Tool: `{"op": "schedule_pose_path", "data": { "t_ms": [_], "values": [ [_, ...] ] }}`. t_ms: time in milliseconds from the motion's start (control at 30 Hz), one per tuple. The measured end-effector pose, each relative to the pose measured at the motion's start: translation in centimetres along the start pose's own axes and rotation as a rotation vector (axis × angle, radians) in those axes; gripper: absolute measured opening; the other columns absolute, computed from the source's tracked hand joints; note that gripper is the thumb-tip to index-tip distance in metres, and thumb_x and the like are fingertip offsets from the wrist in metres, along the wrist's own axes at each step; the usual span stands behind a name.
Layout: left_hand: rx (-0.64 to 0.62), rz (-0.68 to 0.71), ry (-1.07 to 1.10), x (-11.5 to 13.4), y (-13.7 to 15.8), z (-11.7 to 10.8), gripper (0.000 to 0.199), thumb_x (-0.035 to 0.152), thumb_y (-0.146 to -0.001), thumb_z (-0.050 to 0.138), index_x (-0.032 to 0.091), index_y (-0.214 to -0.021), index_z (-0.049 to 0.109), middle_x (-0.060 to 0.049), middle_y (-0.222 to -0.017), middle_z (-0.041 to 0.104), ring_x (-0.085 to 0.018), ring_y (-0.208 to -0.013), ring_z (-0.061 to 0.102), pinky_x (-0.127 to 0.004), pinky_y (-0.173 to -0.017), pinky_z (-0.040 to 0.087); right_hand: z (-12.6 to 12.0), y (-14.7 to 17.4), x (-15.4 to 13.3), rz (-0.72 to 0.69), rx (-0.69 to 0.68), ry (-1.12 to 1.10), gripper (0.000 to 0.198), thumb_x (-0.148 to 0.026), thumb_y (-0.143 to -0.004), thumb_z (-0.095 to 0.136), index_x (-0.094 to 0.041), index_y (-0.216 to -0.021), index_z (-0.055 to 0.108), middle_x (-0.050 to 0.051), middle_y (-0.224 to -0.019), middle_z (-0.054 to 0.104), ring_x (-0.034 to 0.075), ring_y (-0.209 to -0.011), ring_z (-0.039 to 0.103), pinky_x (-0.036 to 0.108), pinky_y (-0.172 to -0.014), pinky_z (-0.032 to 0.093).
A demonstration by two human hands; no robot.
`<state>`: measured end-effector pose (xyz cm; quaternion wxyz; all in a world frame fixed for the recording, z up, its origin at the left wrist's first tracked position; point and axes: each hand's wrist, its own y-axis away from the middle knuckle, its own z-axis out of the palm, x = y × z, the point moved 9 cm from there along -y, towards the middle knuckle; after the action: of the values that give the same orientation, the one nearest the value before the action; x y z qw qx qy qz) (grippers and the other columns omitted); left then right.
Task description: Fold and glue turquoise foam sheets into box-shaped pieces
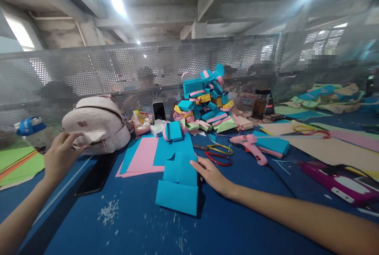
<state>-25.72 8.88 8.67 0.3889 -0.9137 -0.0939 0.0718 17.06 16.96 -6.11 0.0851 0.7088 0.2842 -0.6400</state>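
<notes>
My left hand [61,153] is raised at the front of a pale pink backpack [96,117]. Its fingers are pinched together by the bag's front pocket, where a whitish patch shows; what they grip, if anything, I cannot make out. My right hand [213,174] holds the right edge of a folded blue paper piece [179,172], thumb on top and fingers partly hidden behind. The piece has a slit near its top and a folded-up lower flap. Close behind it lie blue and pink sheets [145,150] and scissors [217,155] with red and yellow handles.
A tall pile of blue, pink and yellow paper boxes [207,101] stands at the back. A pink glue gun [251,146] with a cord lies to the right, beyond it a purple case [337,184]. A black phone [97,174] and white scraps [109,210] lie left.
</notes>
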Motion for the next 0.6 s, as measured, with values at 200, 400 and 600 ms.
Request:
{"op": "schedule_pose_path", "data": {
  "t_ms": [200, 400, 600],
  "values": [
    [0.035, 0.029, 0.037, 1.1, -0.4, -0.5, 0.019, 0.042, -0.092, 0.046, 0.027, -0.103, 0.052, 0.001, -0.103, 0.047, -0.016, -0.094, 0.052, -0.019, -0.080, 0.038, 0.1, 0.0, -0.2, -0.005, -0.012, 0.000, 0.045, -0.060, -0.087, 0.049, -0.018, -0.072, 0.049, -0.004, -0.061, 0.043, 0.012, -0.053, 0.045, 0.024, -0.050, 0.037],
    [-0.020, 0.056, 0.139, 0.9, -0.8, 0.2, 0.015, 0.039, -0.089, 0.050, 0.024, -0.088, 0.053, 0.005, -0.088, 0.043, -0.010, -0.078, 0.048, -0.015, -0.075, 0.034, 0.0, -0.1, 0.0, -0.001, -0.002, -0.004, 0.045, -0.059, -0.087, 0.049, -0.018, -0.069, 0.046, -0.004, -0.060, 0.042, 0.012, -0.053, 0.045, 0.024, -0.049, 0.036],
    [-0.093, 0.045, 0.229, 0.5, -0.6, 1.6, 0.018, 0.029, -0.086, 0.048, 0.020, -0.071, 0.053, 0.006, -0.077, 0.050, -0.008, -0.070, 0.049, -0.014, -0.068, 0.030, 0.0, 0.0, -0.3, 0.006, 0.008, 0.001, 0.045, -0.060, -0.086, 0.050, -0.019, -0.069, 0.046, -0.004, -0.060, 0.042, 0.011, -0.053, 0.045, 0.024, -0.050, 0.035]
  ]
}}
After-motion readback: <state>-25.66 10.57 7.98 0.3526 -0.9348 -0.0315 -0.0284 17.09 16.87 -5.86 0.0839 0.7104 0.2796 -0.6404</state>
